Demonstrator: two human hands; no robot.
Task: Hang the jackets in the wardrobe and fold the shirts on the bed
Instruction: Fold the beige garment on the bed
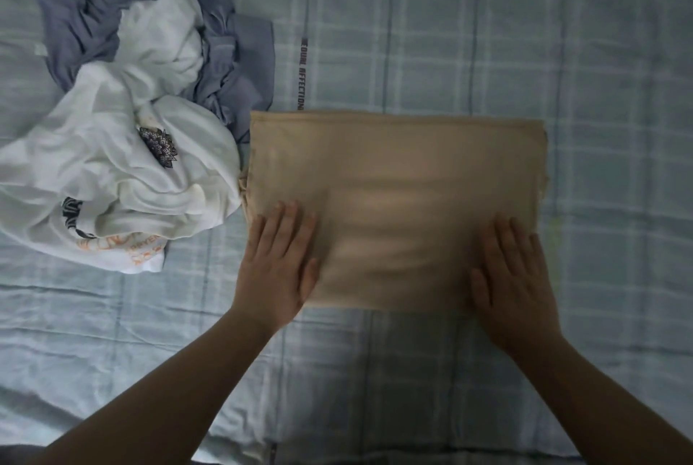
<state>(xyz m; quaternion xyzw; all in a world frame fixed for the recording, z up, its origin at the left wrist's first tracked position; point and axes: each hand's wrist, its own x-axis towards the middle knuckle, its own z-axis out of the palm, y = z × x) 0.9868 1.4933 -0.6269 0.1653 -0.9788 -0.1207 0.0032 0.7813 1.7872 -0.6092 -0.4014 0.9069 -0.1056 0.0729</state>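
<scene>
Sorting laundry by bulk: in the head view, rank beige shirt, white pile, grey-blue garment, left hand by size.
Beige shirt and white pile: too alike to rank.
Then grey-blue garment, partly covered.
Smallest: left hand.

The person is reaching both bare arms forward, the left forearm (pixel 168 389) coming in from the lower left and the right forearm (pixel 607 397) from the lower right, the two angling toward each other. The left grip (pixel 279 262) is lying palm down, its fingers (pixel 288 224) straight, close together and pointing away from the body, thumb turned inward. The right grip (pixel 513 277) is mirroring it, lying flat with fingers extended. The two grips are lying well apart, roughly level with each other.
</scene>
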